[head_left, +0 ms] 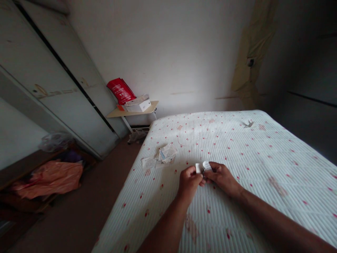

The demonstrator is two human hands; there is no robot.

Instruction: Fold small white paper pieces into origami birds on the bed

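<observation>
My left hand (190, 180) and my right hand (222, 177) meet over the middle of the bed, fingers closed. Between them is a small piece of white paper (207, 166), with faint print on its curled right part. My left thumb and fingers pinch its flat left part, while my right fingers grip the curled part. Whether it is one folded piece or two pieces, I cannot tell. Left of my hands, a loose pile of printed paper slips (167, 153) lies on the striped bedcover (210, 211) with red dots.
A crumpled white scrap (249, 123) lies at the bed's far right. Beyond the far left corner stands a small table (116, 113) with a red bag (121, 90) and a white box (142, 105). An orange plastic bag (52, 177) rests on a low wooden unit at left.
</observation>
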